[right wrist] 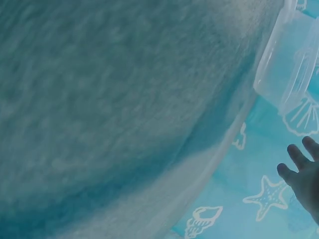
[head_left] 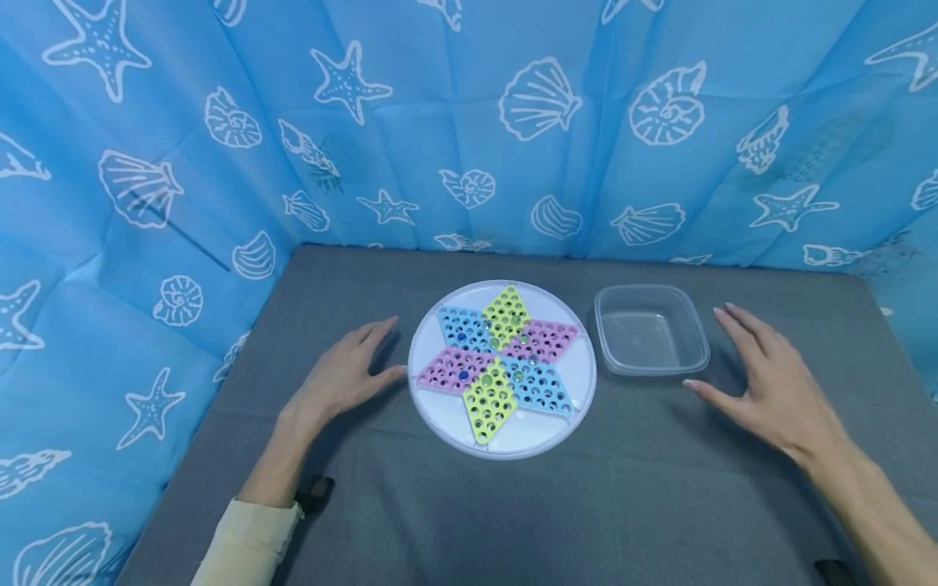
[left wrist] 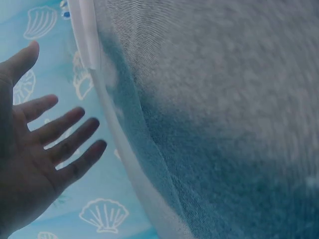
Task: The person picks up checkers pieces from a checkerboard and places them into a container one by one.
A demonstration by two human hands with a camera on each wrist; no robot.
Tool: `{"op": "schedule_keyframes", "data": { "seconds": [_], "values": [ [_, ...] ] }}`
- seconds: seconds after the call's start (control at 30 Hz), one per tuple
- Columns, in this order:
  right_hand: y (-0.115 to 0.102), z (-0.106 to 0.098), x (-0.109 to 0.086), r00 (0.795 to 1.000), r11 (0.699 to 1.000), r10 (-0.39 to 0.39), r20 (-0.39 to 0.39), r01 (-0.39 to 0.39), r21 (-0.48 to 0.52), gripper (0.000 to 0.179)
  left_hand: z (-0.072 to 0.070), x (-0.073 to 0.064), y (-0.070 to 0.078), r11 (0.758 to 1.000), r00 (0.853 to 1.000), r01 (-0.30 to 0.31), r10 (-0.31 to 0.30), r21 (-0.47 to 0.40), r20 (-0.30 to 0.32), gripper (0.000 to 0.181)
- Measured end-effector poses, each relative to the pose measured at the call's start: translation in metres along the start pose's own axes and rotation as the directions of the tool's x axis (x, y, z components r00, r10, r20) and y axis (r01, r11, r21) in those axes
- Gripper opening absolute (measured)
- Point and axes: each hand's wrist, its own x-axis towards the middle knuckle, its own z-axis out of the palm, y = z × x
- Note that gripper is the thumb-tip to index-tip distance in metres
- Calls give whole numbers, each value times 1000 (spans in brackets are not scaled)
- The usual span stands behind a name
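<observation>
A round white Chinese checkers board (head_left: 440,413) lies on the grey table, its six-pointed star made of pink, blue and yellow perforated diamonds. Several glass marbles sit in holes around the middle of the star, among them a dark blue marble (head_left: 463,375). My left hand (head_left: 344,376) is at the board's left edge, thumb tip right at the rim, fingers extended and holding nothing. To the right of the board stands a clear plastic container (head_left: 652,330) without a lid. Beside its right side my right hand (head_left: 769,382) is spread, with nothing in it.
The grey cloth-covered table (head_left: 586,513) reaches back to a blue curtain (head_left: 469,122) printed with white shells and starfish, which also hangs along the left side. A black strap (head_left: 315,495) is at the left wrist.
</observation>
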Motion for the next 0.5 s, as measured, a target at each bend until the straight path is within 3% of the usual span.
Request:
{"op": "schedule_keyframes", "data": {
  "seconds": [0.3, 0.5],
  "values": [
    [-17, 6, 9, 983, 988, -153, -102, 152, -21, 104, 0, 4, -1, 995, 999, -20, 24, -100, 40, 78],
    [-29, 8, 12, 988, 993, -121, -99, 121, -1, 103, 1, 8, 0, 979, 994, -76, 89, -192, 63, 74]
  ]
}}
